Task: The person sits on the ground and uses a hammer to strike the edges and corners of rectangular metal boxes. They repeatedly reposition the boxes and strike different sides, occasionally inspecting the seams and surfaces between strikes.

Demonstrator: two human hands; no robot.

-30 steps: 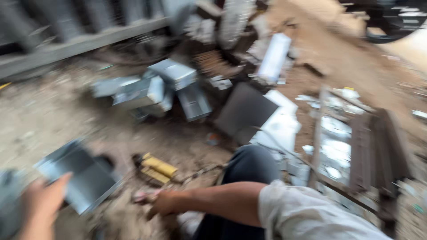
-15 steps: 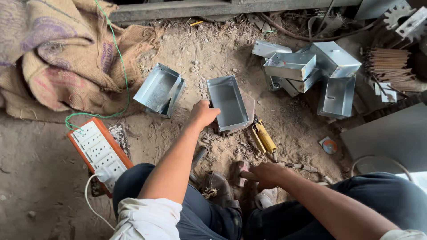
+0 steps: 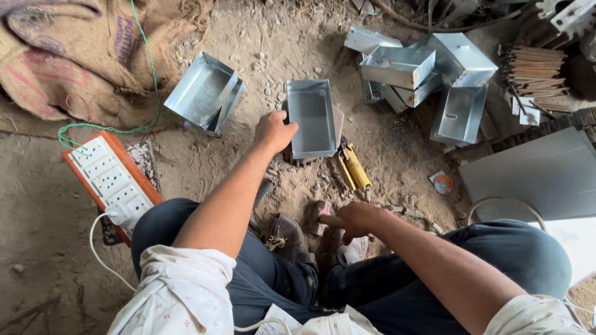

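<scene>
A big brown sack [image 3: 81, 56] is lying on the dirt ground [image 3: 37, 248] at the top left, and a flat grey sheet [image 3: 534, 174] is lying at the right. A pile of shiny metal boxes [image 3: 422, 68] is sitting at the top, with a bundle of thin rods [image 3: 537, 71] just beside it. One more open metal box [image 3: 205, 93] is lying tilted near the sack.

The person is sitting low, with knees in dark trousers [image 3: 496, 260] spread wide. An orange and white power strip [image 3: 112, 180] is lying beside the left knee, with a white plug stuck in it.

The left hand [image 3: 273, 131] is reaching out and touching the left edge of the metal tray [image 3: 311, 118] – an open box lying flat on the dirt, right in the middle. The fingers are curling onto its rim (I cannot tell if they are squeezing it tight).

The right hand [image 3: 354, 220] is resting low by the feet, loosely closed, with one finger pointing at a small pinkish block [image 3: 321, 211] – touching it, it seems.

A yellow tool [image 3: 355, 167] is lying just beside the tray. A little round disc [image 3: 443, 183] is lying further right.
</scene>
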